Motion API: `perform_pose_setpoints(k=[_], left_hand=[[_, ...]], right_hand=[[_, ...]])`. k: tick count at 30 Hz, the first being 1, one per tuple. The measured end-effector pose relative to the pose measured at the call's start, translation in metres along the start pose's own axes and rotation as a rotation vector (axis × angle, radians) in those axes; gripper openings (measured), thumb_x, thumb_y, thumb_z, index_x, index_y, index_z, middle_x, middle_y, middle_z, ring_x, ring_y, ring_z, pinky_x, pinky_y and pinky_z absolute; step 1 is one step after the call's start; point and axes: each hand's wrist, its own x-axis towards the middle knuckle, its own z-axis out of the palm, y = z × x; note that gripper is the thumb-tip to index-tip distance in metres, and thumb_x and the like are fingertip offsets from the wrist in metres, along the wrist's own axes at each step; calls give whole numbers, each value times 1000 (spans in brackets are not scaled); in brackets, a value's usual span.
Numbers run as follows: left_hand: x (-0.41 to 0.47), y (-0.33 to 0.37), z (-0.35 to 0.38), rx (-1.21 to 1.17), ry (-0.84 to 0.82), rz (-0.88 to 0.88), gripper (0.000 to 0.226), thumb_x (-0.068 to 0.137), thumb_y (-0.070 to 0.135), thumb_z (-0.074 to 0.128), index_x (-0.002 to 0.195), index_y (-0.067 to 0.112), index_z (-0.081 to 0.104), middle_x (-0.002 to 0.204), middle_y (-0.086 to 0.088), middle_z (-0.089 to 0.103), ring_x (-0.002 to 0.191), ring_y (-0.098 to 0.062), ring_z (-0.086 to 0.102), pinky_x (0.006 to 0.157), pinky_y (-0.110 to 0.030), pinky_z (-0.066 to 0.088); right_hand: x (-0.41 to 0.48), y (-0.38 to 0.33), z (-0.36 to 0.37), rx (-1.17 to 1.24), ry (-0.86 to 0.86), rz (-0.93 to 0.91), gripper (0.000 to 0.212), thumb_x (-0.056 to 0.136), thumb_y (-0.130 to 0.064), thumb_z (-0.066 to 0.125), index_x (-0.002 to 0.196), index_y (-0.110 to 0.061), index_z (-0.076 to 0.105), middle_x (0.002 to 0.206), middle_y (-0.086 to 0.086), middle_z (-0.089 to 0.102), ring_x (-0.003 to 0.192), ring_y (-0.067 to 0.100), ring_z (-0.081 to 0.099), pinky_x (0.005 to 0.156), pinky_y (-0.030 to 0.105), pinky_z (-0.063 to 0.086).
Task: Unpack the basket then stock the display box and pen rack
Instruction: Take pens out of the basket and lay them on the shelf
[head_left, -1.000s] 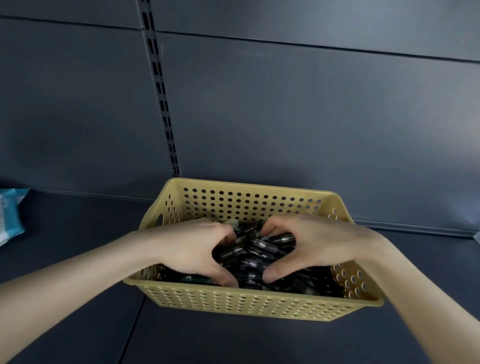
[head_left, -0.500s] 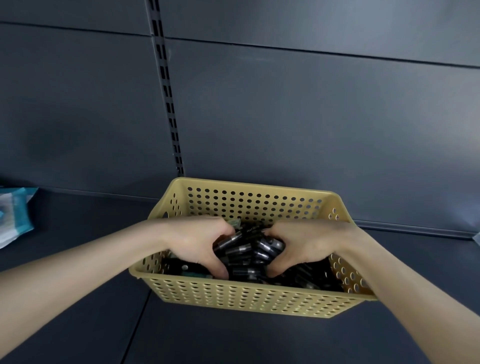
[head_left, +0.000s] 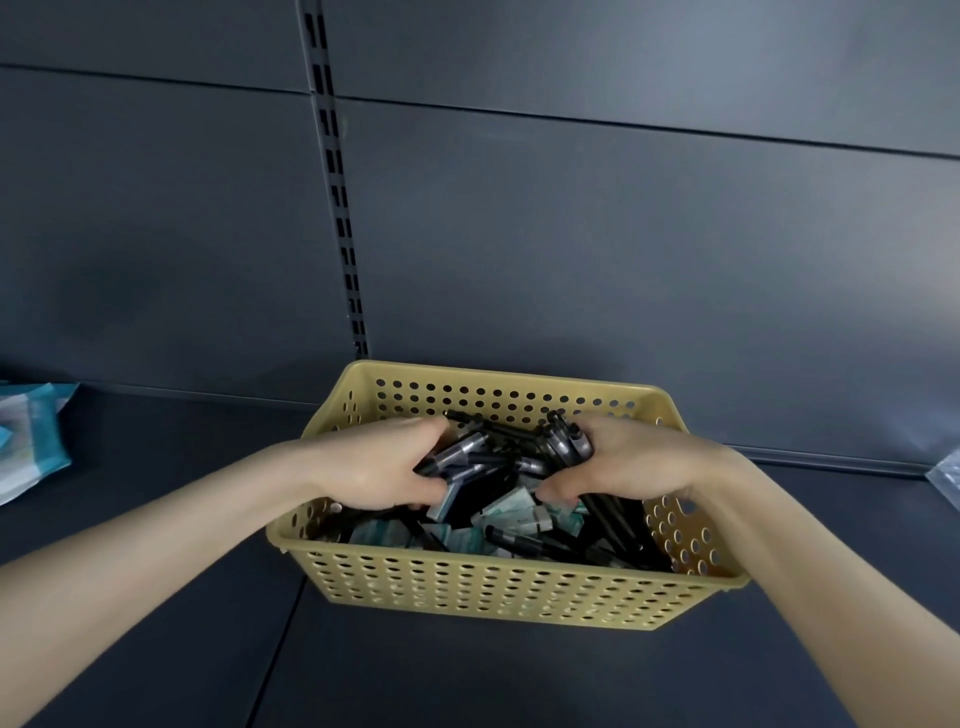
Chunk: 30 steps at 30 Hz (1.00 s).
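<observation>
On dark shelf (head_left: 156, 519), centre of view: tan perforated basket (head_left: 493, 592), long side toward the wearer, far wall close to the back panel (head_left: 623, 234).

L hand (head_left: 379, 467) and R hand (head_left: 634, 462) reach in over the side rims and close on one bundle of black pens (head_left: 498, 457) from opp. sides. L fingers curl round the bundle's left end, thumb underneath. R fingers wrap the right end, thumb tucked below; several capped ends stick up past the R knuckles. Both grips are clenched on the bundle, neither hand slack.

Bundle sits within the basket's outline, approx. at rim level, above the rest of the contents. Beneath it: small teal-and-white packets (head_left: 511, 512) lying at mixed angles, plus loose pens (head_left: 535, 540) toward the front-right corner.

Surroundings: slotted upright (head_left: 337, 182) runs down the back panel to just behind the basket's far-left corner. Teal-and-white pack (head_left: 31, 441) lies at far left of shelf, well apart from the basket. Clear bag (head_left: 948, 475), cut off by the frame, at far right edge; contents not legible.
</observation>
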Motion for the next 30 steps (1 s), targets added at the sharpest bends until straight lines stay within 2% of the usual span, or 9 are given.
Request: perform_pose_setpoints(k=[3,5,7,12,16,20,24,26,30], left_hand=[[-5,1,-5,-355,42,40,20,96,17,52,110,3,50,84,-2,66,74,-10,66,71,-32,56],[-7,2,-6,-514,103,59,12,95,12,54,98,1,52,73,-3,62,63,-8,63,63,-24,54],[-8,4,-5,-609,224,108,6,91,9,59,88,6,55,63,-2,59,58,-12,57,57,-25,50],[-6,10,-7,-899,446,160,14,79,18,73,80,14,59,57,6,55,54,-9,52,55,-21,47],[-2,25,-7,-1247,470,191,23,71,29,74,80,12,60,56,7,45,50,-7,41,48,-16,40],[1,41,-10,-1334,498,247,32,68,34,76,87,14,59,60,4,45,50,-7,39,47,-15,38],[-1,49,-14,-1348,535,386,35,76,27,70,100,3,63,79,-7,63,51,-8,38,48,-15,38],[-5,48,-17,-1301,521,408,37,80,25,68,103,-3,63,65,2,58,49,-8,37,49,-16,39],[-18,51,-23,-1166,487,399,13,83,23,69,89,12,73,62,-8,46,47,-9,38,55,-23,48]], right_hand=[[-2,-2,-1,157,1,-56,18,85,-13,66,68,-15,63,69,-1,67,69,12,63,76,27,51],[-5,-2,-2,248,18,-91,17,85,-7,65,69,-11,64,63,-2,67,63,12,63,71,25,53],[-6,-2,-1,275,79,-122,17,84,-8,67,70,-14,59,57,-5,62,57,12,59,65,23,51],[-8,-4,-1,481,255,-163,14,81,-8,70,84,-5,56,55,-1,54,49,13,48,49,24,46],[-10,-12,3,549,251,-222,18,82,-10,70,75,-12,54,51,-3,50,46,11,45,45,24,43],[-13,-26,11,453,223,-283,22,84,-13,69,67,-16,55,50,-4,50,46,9,48,46,23,46],[-17,-38,15,426,224,-317,14,85,-10,67,75,-8,57,56,-1,55,53,14,53,57,25,50],[-20,-44,19,473,231,-361,10,87,-6,63,80,-11,59,59,-3,57,57,13,54,60,25,50],[-24,-60,21,525,298,-427,19,90,-6,59,83,-24,65,64,0,56,60,15,53,63,25,49]])
